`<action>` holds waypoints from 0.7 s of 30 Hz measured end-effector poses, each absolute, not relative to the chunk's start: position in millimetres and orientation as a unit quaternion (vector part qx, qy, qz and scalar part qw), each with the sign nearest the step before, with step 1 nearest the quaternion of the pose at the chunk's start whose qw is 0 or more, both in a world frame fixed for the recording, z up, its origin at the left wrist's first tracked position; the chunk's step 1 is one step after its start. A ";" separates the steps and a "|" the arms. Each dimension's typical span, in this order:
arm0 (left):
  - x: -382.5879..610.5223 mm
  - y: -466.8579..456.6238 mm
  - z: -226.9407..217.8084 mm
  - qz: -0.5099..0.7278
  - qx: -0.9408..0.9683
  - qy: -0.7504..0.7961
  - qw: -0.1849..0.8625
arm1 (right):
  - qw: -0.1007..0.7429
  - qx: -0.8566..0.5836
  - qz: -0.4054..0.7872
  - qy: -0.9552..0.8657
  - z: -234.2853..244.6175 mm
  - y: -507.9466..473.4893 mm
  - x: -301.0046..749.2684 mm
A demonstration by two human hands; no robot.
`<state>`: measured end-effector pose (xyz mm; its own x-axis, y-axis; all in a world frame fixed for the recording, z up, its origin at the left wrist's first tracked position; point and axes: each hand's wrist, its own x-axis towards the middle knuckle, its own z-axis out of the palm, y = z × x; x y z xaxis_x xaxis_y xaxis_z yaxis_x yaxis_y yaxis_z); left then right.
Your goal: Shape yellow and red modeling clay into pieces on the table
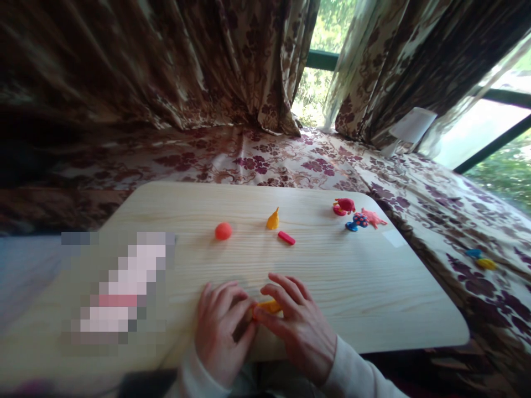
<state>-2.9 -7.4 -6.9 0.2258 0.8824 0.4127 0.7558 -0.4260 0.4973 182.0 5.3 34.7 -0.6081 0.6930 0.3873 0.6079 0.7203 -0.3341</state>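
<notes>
Near the front edge of the table, a yellow-orange strip of what looks like modelling clay [269, 305] is between my two hands. My left hand [224, 326] has its thumb and index finger closed on the strip's left end, its other fingers curled. My right hand [296, 318] holds the strip between thumb and fingers, hiding its right end. Beyond my hands lie a short pinkish-red clay stick [286, 238], a yellow pear-shaped piece [272, 219] with a pointed tip, and an orange-red ball [223, 231].
At the table's far right stand a red clay figure [344, 206], a blue mushroom-like piece with pink dots [357, 221] and a pink splayed figure [374, 218]. Blue and yellow pieces [486, 263] lie on the flowered cloth. A pixelated patch covers the left side. A white lamp [413, 125] stands behind.
</notes>
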 end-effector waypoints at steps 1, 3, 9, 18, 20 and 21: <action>-3.2 -7.2 -6.8 0.329 0.778 0.527 0.095 | 0.253 -0.365 0.088 -0.892 36.0 6.3 182.9; -3.7 -7.0 -6.8 0.328 0.779 0.526 0.093 | 0.255 -0.382 0.094 -0.883 38.2 7.4 186.6; -5.6 -7.0 -7.9 0.328 0.786 0.518 0.083 | 0.237 -0.441 0.129 -0.856 36.2 8.5 195.5; -7.3 -6.2 -7.9 0.325 0.792 0.511 0.078 | 0.252 -0.437 0.176 -0.845 24.9 11.5 186.8; -7.8 -6.3 -8.2 0.324 0.791 0.513 0.078 | 0.251 -0.431 0.179 -0.848 24.6 12.3 186.2; -8.1 -6.4 -8.3 0.323 0.791 0.514 0.079 | 0.252 -0.429 0.180 -0.849 24.8 12.9 186.1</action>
<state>-8.1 -6.4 -8.3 0.2642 0.8635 0.4297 0.7619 -0.4600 0.4559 186.1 12.9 24.8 -0.5051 0.8186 0.2733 0.6377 0.5674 -0.5210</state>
